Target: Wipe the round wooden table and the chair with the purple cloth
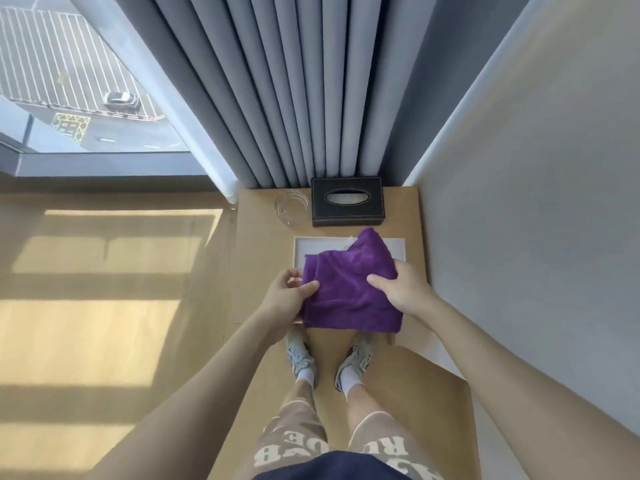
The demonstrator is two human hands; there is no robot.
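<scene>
Two bare hands hold a folded purple terry cloth (349,289) between them, one at each side edge. The left hand (285,299) pinches the cloth's left edge, its thumb lying on top of the fabric and its fingers curled behind the fold. The right hand (403,289) grips the right edge in the same way, thumb pressed across the top and fingers tucked under and out of sight. The cloth is doubled over, with a loose corner standing up on the far side, beyond the right hand, and its near hem hanging straight between the wrists.

Directly beneath and beyond the grip lies a flat white rectangular tray (318,247), partly covered by the cloth; whether the cloth touches it cannot be told. The tray rests on a light wooden shelf-like surface (258,244) that runs along the grey wall (536,220) to the right of the grip. Farther from the hands, past the tray, stand a black leather-look tissue box with an oval slot (347,201) and, just to its left, a clear round glass dish (292,206). Behind them hang grey pleated curtains (294,91).

Below the grip, toward the person, are two pale blue trainers (300,355) with white socks on a wooden floor (104,306), where sunlight falls in bright patches to the left of the hands. Far off to the upper left, a window (69,88) looks down on a street.
</scene>
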